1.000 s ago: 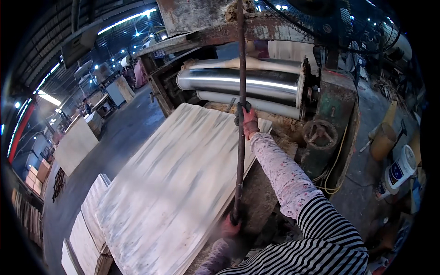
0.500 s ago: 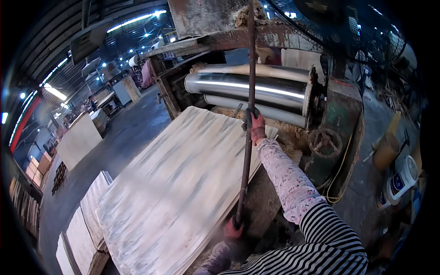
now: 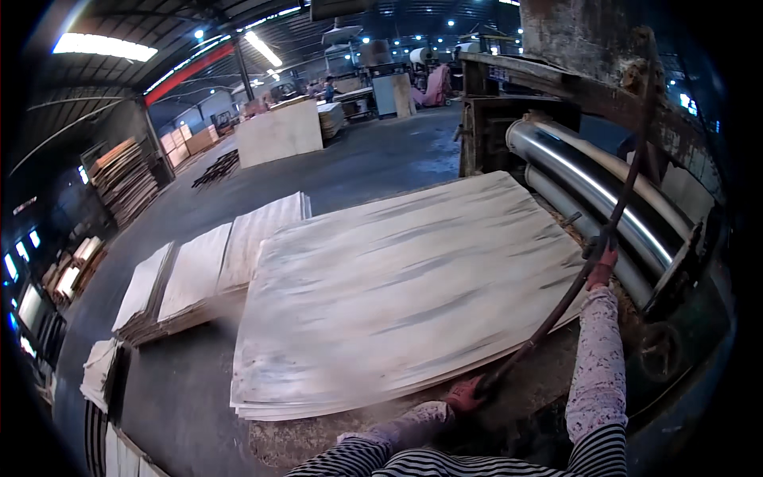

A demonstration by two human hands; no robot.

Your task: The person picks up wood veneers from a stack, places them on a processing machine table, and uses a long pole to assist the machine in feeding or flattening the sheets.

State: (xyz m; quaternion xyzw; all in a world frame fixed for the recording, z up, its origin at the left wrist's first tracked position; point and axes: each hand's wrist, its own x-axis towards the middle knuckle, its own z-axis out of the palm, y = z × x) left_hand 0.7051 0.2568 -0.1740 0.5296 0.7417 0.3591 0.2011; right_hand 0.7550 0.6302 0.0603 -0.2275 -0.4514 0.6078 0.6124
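A long, dark pole (image 3: 563, 306) slants from the front of the veneer stack up past the rollers at the right. My right hand (image 3: 603, 269), in a red and dark glove, is closed around it partway up, close to the rollers. Lower down, my left hand (image 3: 466, 395), gloved the same way, is closed on the pole's near end. Beside both hands lies a stack of pale wood veneer sheets (image 3: 397, 294) with grey streaks, its near edges slightly uneven. The shiny metal roller (image 3: 592, 187) sits beyond my right hand.
Smaller veneer stacks (image 3: 195, 270) stand left of the large one. A pale board (image 3: 278, 135) leans farther back across the grey floor (image 3: 381, 155). The machine's rusty frame (image 3: 556, 78) rises at the right, with a dim handwheel (image 3: 661, 351) below. Piled boards (image 3: 125, 181) stand far left.
My view has swung left, so the stack and rollers sit farther right and more floor shows at left. Both hands keep hold of the pole, which now appears more slanted.
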